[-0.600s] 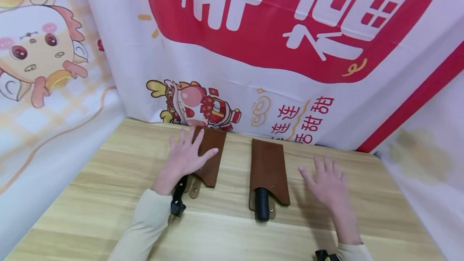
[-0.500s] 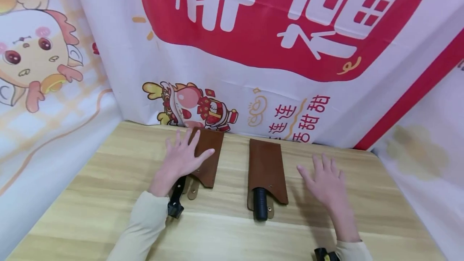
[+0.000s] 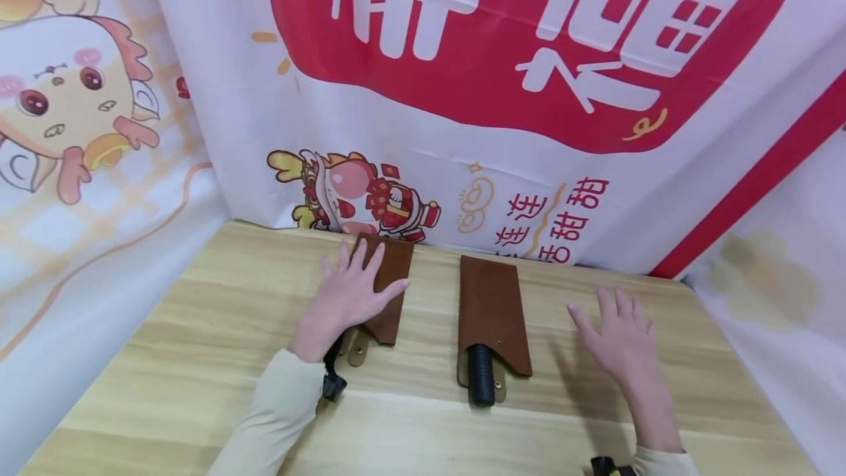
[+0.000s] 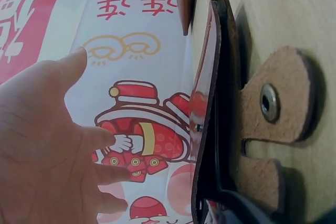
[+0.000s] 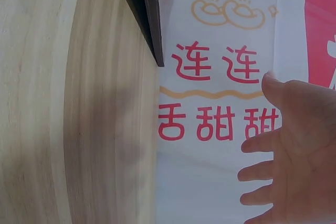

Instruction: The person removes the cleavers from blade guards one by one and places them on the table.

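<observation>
Two brown leather knife sheaths lie on the wooden table, each with a black handle at its near end. Above the left sheath (image 3: 396, 259) hovers my left hand (image 3: 346, 296), fingers spread, hiding part of the leather. Its black handle (image 3: 333, 352) is mostly behind the wrist. The left wrist view shows that sheath's open mouth and a strap (image 4: 281, 95) with a metal snap beside it, apart from the hand. To the right of the right sheath (image 3: 490, 300) and its ribbed handle (image 3: 481, 377), my right hand (image 3: 621, 344) is held over the table, fingers extended, holding nothing.
The light wooden table (image 3: 410, 432) meets a white printed cloth (image 3: 423, 131) hanging along its back edge. More cloth hangs at the left (image 3: 79, 255) and right sides. Both sheaths reach close to the back cloth.
Both hands have shifted slightly to the right, the right hand more. The sheaths stay in place on the table, while the head view sways a little.
</observation>
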A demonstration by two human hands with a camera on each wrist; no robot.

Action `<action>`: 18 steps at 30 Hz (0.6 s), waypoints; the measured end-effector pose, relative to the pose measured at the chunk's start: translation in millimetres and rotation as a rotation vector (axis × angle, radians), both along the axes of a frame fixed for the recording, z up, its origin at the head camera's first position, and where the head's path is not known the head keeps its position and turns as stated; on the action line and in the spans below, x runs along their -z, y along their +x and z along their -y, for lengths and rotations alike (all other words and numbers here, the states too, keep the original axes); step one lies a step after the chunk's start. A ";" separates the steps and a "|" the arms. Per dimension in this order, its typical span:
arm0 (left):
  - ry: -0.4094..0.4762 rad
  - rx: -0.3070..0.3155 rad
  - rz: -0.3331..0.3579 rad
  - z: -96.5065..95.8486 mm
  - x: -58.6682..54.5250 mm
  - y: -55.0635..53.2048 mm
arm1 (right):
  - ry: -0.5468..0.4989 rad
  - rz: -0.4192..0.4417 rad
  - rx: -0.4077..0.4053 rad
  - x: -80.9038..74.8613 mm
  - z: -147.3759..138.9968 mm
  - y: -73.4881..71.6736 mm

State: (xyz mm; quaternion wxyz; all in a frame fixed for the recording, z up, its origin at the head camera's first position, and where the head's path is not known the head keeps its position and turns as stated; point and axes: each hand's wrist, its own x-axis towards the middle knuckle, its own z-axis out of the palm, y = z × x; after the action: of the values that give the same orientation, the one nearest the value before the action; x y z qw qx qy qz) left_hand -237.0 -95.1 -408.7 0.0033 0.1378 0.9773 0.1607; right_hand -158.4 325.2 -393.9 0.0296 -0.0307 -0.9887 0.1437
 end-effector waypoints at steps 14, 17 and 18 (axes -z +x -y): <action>0.073 0.000 0.125 -3.1 -1.6 -1.0 | -0.047 0.043 -0.121 -4.2 44.6 15.7; 0.094 -0.051 0.142 1.2 2.1 0.5 | -0.063 0.027 -0.177 -11.5 57.4 13.2; 0.100 -0.072 0.148 2.8 3.5 0.9 | -0.061 0.014 -0.194 -13.5 61.5 12.2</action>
State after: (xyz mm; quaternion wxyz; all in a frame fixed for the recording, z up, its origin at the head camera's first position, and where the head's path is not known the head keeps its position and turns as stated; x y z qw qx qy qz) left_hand -236.0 -97.9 -412.2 0.0628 0.0904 0.9695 0.2189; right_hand -146.1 263.7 -380.4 0.0079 0.0633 -0.9823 0.1759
